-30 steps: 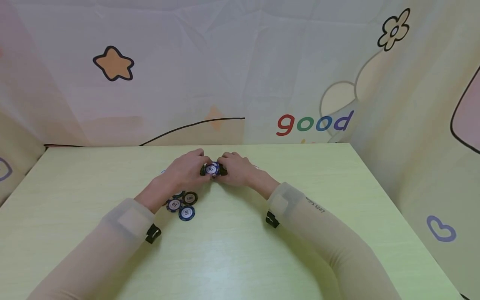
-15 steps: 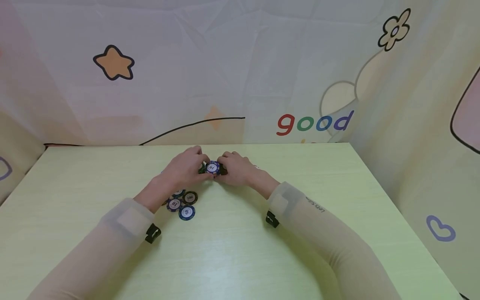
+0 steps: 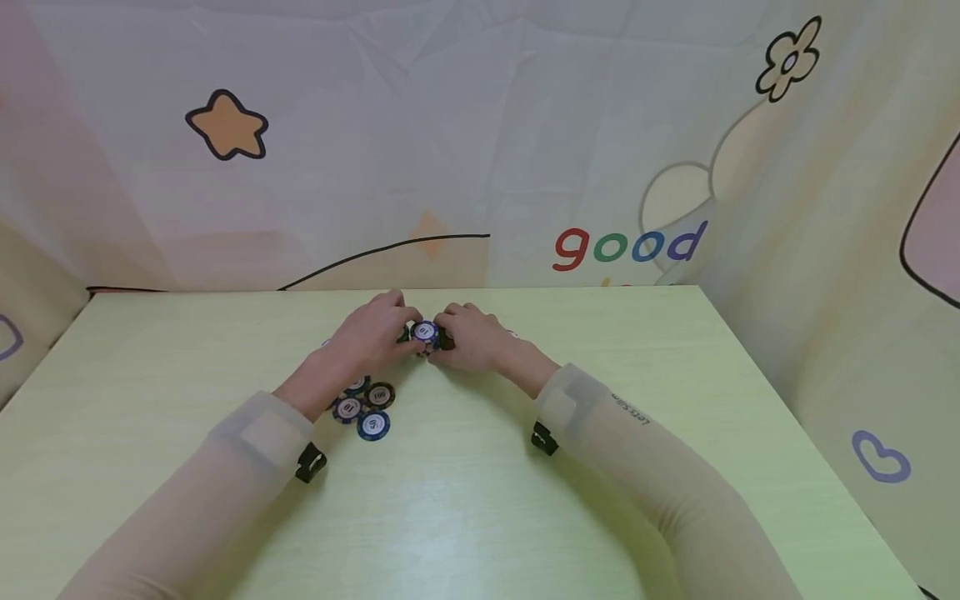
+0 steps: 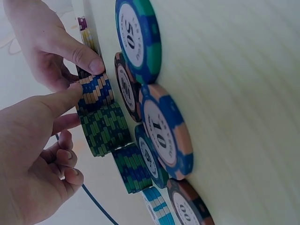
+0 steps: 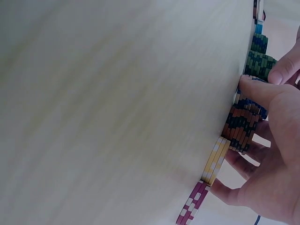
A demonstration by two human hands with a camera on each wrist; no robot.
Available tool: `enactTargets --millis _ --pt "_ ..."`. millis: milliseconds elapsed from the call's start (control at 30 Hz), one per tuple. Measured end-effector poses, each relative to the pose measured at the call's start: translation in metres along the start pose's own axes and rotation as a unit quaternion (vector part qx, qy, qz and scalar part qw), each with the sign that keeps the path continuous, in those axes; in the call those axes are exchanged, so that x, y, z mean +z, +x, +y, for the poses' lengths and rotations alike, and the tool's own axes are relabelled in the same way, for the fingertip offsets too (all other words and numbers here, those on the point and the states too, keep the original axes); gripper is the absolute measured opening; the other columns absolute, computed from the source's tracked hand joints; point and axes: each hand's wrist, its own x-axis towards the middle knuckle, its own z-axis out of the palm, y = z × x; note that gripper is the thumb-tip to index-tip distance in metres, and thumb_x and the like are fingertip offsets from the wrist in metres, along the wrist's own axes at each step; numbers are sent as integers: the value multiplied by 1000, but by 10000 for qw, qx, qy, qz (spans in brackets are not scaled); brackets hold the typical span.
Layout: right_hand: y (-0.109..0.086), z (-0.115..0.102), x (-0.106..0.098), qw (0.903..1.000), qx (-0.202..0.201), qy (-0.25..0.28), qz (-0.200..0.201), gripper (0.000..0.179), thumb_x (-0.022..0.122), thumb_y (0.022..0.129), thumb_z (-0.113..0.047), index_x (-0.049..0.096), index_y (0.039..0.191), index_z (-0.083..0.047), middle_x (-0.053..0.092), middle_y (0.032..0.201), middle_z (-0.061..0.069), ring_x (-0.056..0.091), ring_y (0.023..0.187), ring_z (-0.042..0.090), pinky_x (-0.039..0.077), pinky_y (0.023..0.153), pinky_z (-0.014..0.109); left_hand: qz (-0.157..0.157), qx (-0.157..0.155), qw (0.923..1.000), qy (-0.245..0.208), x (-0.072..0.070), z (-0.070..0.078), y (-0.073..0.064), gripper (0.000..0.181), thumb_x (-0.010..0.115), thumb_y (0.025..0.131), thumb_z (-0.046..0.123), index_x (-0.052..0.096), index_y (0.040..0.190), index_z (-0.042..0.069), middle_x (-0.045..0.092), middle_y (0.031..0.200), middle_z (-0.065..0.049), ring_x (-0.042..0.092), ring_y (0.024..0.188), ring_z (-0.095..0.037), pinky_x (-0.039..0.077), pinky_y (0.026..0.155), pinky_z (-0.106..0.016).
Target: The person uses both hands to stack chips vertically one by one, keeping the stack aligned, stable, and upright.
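Observation:
Near the far side of the table, both hands meet at a stack of blue-and-peach poker chips (image 3: pixel 425 332). My left hand (image 3: pixel 375 335) pinches the upper part of this stack between thumb and finger. From the other side, my right hand (image 3: pixel 474 340) holds the same stack, its thumb low near the tabletop in the left wrist view. A green chip stack (image 4: pixel 105 129) stands beside it on the left. On its right is a brown-and-black chip stack (image 5: pixel 241 126), partly behind the right hand's fingers.
Farther along the row are a blue-green stack (image 4: pixel 133 168), a light-blue stack (image 4: pixel 158 206), a short yellow stack (image 5: pixel 216 159) and a purple stack (image 5: pixel 193 201). Several loose chips, among them a blue 50 chip (image 3: pixel 373 426), lie nearer on the table. A printed curtain (image 3: pixel 337 167) hangs behind.
My left hand has shifted slightly away from the body, and its forearm a little to the right. The top chip sits slightly farther back. My right hand stays in place.

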Motion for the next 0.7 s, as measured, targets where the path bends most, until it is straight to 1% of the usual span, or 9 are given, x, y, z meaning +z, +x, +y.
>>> enactTargets --millis 433,600,700 --pt "0 -1 -2 10000 1 13 -73 55 70 97 -43 59 139 -8 57 136 9 52 122 29 49 92 55 9 105 9999 39 1 -3 0 43 78 94 28 69 128 2 53 101 -11 49 84 -24 45 72 -37" --pt "-1 -1 -2 10000 -2 -8 -56 57 70 97 -44 58 139 -7 58 135 9 52 119 28 50 91 53 12 118 9999 1 1 -3 0 43 78 94 28 69 128 2 53 102 -11 49 84 -24 45 72 -37" --pt "-1 0 -1 10000 -22 11 -2 56 70 97 -43 58 137 -7 59 130 8 53 116 26 51 89 50 36 96 9999 -66 1 -3 -1 46 78 94 29 67 130 2 53 104 -11 49 85 -25 45 73 -38"
